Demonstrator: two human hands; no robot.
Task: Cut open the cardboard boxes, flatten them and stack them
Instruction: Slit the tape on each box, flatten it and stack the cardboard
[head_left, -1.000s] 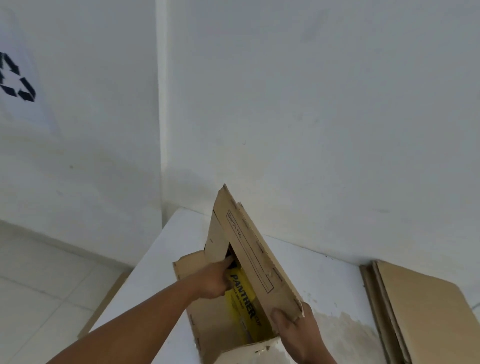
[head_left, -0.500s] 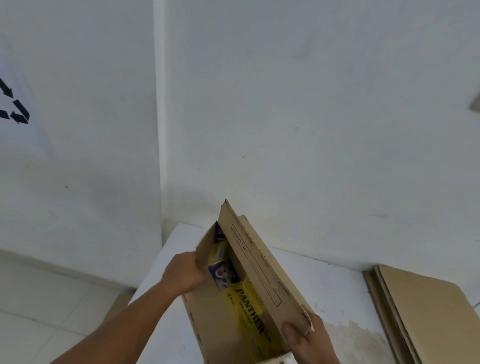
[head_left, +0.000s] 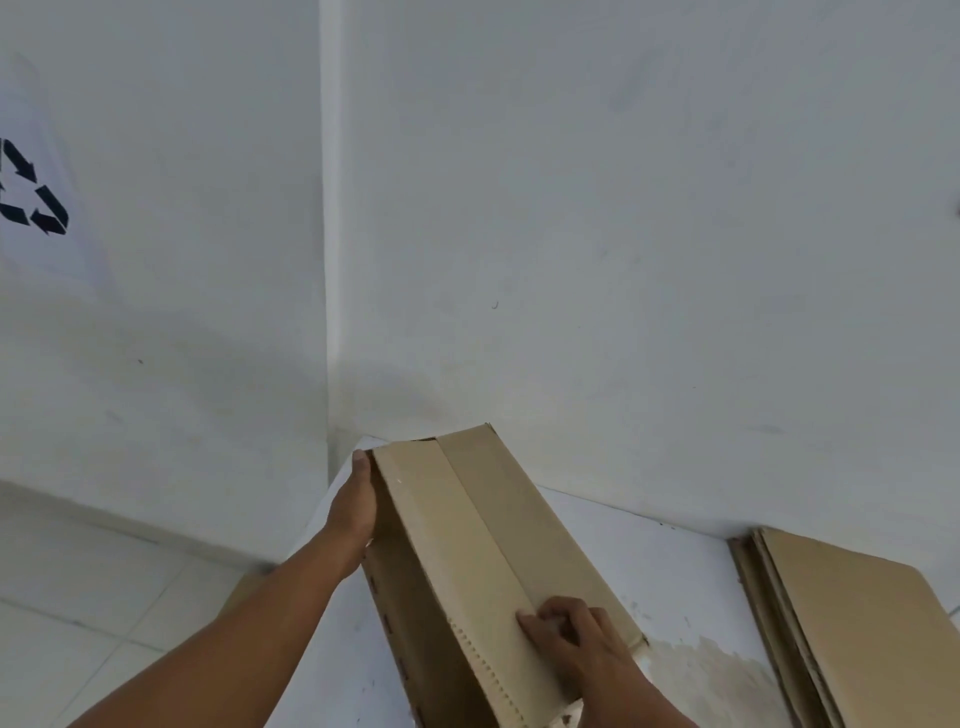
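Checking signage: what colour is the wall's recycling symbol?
The recycling symbol is black; head view.

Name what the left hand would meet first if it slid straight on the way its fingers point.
Probably the white wall near the corner; the left hand lies along the brown cardboard box, not into it. Depth is unclear.

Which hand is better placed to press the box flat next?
Right, probably. The right hand lies on top of the box at the flap seam, ready to press down; the left hand lies against its side, better for steadying.
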